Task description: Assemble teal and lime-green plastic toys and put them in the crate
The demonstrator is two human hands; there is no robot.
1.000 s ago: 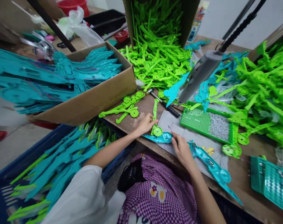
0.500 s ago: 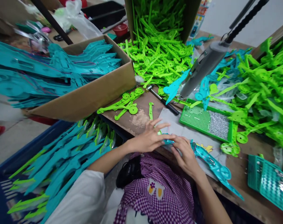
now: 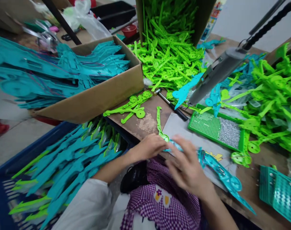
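Observation:
Near the bench's front edge lies a long teal plastic part (image 3: 223, 174), its narrow end pointing to the lower right. My left hand (image 3: 151, 147) has its fingers pressed together at the left end of that part, beside a green arm piece (image 3: 159, 123) whose round end touches the teal plastic. Over the middle of the part is my right hand (image 3: 187, 166), raised, blurred, its fingers apart. Behind the hands, a green perforated tray (image 3: 205, 125) holds small silver pieces (image 3: 230, 132).
A grey powered driver (image 3: 215, 75) hangs above the bench. A hammer (image 3: 171, 104) lies behind the grey sheet (image 3: 173, 124). Left are a cardboard box (image 3: 92, 99) and a blue crate (image 3: 35, 148) with teal parts. Green pieces (image 3: 169, 60) are heaped behind; teal trays (image 3: 277, 188) stand right.
My right hand has lifted off the teal part and opened. My left hand's spread fingers have closed near its left end. The view has shifted slightly, and more of the green arm shows.

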